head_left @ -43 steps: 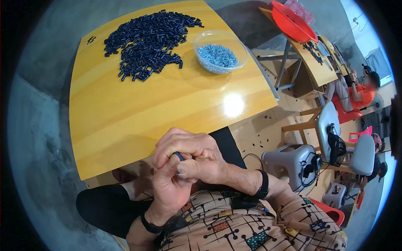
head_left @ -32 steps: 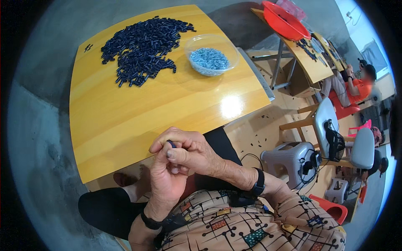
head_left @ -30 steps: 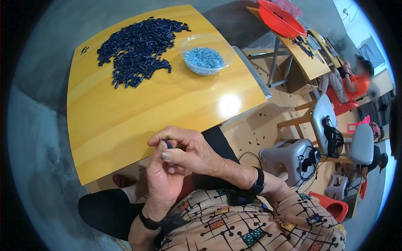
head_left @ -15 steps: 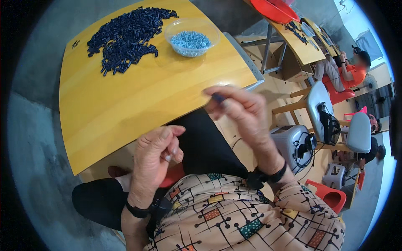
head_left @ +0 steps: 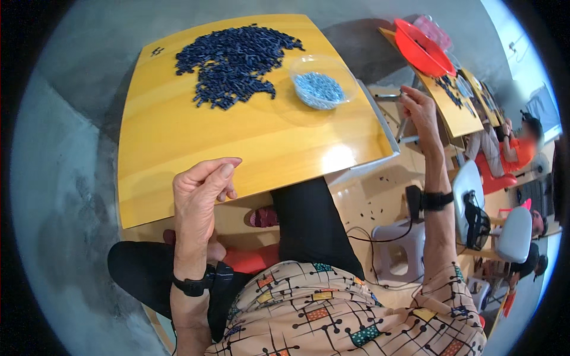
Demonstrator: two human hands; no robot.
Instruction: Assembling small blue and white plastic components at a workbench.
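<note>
The left hand (head_left: pixel 199 193) hovers half-curled over the near edge of the table (head_left: pixel 261 139); the right hand (head_left: pixel 423 115) is outstretched beyond it, fingers bent (I cannot tell either grip). Dark tubes (head_left: pixel 234 59) lie heaped farther back.

A small assembly workshop is suggested. The yellow table (head_left: pixel 255 136) is heaped with black cylindrical pieces (head_left: pixel 231 59); a co-worker (head_left: pixel 521 154) is seated beyond.

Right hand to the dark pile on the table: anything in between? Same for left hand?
Right hand: yes, the clear bowl of bluish pieces sits on the yellow table between it and the dark pile, as this view shows it. Left hand: nothing visible stands in between.
</note>
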